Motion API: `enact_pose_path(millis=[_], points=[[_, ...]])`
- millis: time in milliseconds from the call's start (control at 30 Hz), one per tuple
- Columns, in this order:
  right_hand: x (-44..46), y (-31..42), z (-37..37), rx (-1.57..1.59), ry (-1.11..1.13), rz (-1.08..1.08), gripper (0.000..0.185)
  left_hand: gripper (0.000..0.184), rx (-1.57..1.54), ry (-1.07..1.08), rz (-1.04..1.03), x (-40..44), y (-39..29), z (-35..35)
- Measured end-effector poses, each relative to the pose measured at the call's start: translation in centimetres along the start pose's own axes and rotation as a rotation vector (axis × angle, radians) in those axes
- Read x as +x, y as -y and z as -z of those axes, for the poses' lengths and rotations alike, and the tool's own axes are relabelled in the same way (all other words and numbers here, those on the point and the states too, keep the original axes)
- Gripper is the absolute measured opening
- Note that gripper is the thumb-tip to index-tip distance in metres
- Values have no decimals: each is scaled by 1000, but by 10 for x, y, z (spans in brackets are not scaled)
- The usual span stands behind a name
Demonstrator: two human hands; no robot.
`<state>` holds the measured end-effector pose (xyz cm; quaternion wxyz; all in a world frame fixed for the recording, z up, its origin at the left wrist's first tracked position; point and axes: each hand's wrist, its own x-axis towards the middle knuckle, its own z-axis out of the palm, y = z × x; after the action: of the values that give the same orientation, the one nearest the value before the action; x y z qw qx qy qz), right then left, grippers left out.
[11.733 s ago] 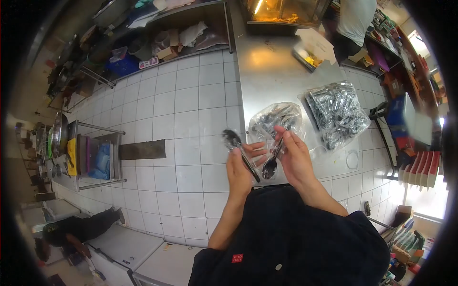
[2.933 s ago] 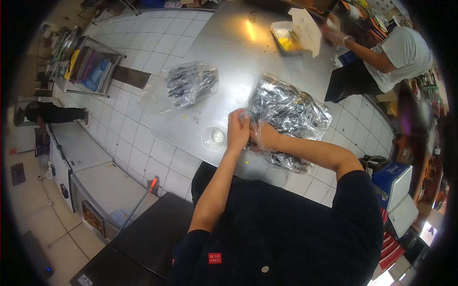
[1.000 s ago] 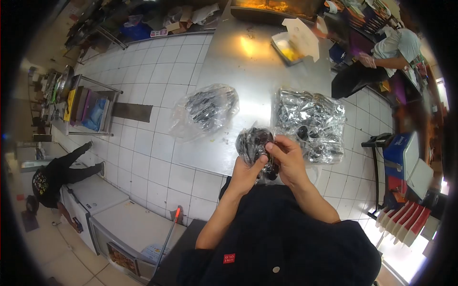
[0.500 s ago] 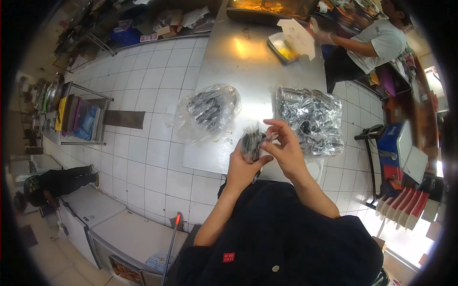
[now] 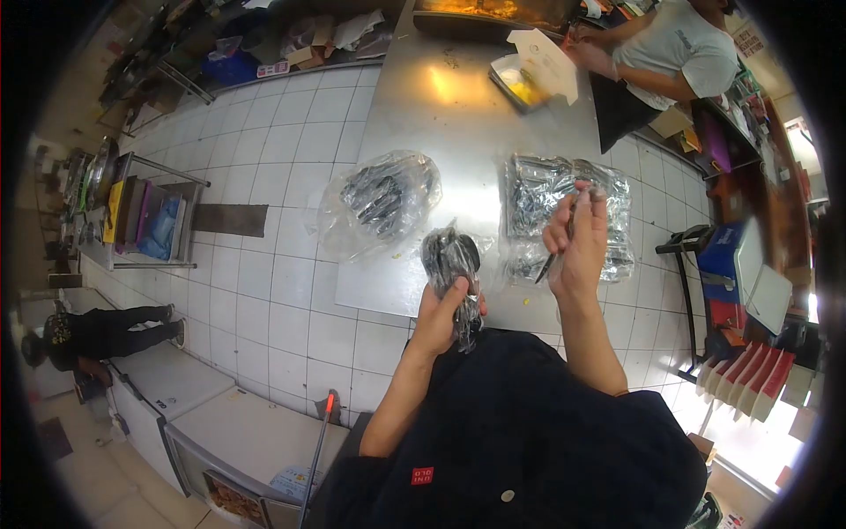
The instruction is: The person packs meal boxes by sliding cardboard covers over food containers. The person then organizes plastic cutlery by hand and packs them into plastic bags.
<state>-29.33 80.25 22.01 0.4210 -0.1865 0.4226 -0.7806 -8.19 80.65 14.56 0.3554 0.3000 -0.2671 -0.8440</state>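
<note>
My left hand (image 5: 438, 319) is wrapped round a bundle of black plastic cutlery in clear wrappers (image 5: 451, 256), held upright at the table's near edge. Rounded dark ends show at the bundle's top. To the right, my right hand (image 5: 580, 247) is raised with its fingers closed on a thin black utensil (image 5: 545, 267); its narrow end points down-left, and the rest is hidden by the fingers. Beneath that hand lies a wide clear pack of black cutlery (image 5: 538, 189). An opened clear bag (image 5: 388, 198) with more black pieces rests on the left.
The steel table (image 5: 449, 115) carries an open box with yellow contents (image 5: 520, 84) at its far right. A co-worker in a light shirt (image 5: 679, 57) stands beside it. Another person (image 5: 110, 339) is at the white freezers (image 5: 256, 441) on the left. A rack (image 5: 150, 212) stands left.
My right hand has left the bundle and moved right and up, now with the thin black utensil. My left hand keeps the bundle, which now shows more fully.
</note>
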Motion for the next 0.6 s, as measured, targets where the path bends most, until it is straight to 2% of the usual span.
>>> enact_pose_path(millis=[100,133,200,300,467,500,600], points=[[-9,-6,15,179,176,-346,24,26,53,-68,-55,2,1,-11],[-16,-13,14,-126,245,-280,22,26,100,-101,-90,3,2,-15],[-28,-25,7,-736,370,-129,18,28,214,-39,-123,4,2,-14],[-40,-29,-2,-335,269,-460,19,30,269,-38,-147,1,4,-20],[-43,-44,6,-412,82,-249,18,25,533,-140,-371,-1,6,-39],[-44,-44,6,-405,56,-201,19,25,536,-93,-251,3,4,-30],[-37,-35,8,-260,24,-204,19,24,138,-148,-155,1,4,-33]])
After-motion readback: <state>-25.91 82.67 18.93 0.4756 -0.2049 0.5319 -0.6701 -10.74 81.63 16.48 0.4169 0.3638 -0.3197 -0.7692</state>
